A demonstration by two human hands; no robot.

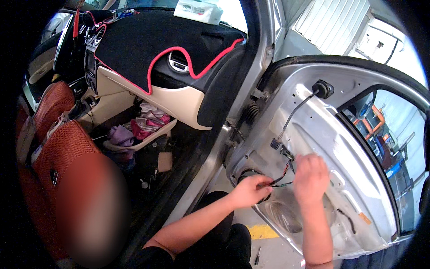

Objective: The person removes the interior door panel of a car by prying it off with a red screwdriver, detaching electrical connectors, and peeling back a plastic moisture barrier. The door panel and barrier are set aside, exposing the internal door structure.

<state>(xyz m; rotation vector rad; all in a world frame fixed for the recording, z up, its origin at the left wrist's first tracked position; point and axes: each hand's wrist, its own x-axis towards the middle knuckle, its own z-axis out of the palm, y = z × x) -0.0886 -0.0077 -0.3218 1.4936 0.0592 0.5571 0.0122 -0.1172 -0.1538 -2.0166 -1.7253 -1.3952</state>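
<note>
An opened car door (354, 157), its bare silver inner metal exposed, fills the right side. My left hand (251, 192) pinches a dark wiring harness (282, 173) with red and green wires at the lower hinge-side part of the door, beside a round dark speaker (245, 175). My right hand (312, 181), slightly blurred, has its fingers bent at the wires below black connectors (286, 152); what they grip is hidden. A cable runs from there up to a black fitting (323, 89) near the door's top.
The car interior at left has red seats (51, 112), a dashboard with a black, red-edged mat (130, 45), a white pack (197, 11) and a bin of cloths (143, 123). A screwdriver (257, 254) lies on the floor by a yellow stripe. Shop equipment (376, 121) shows through the window.
</note>
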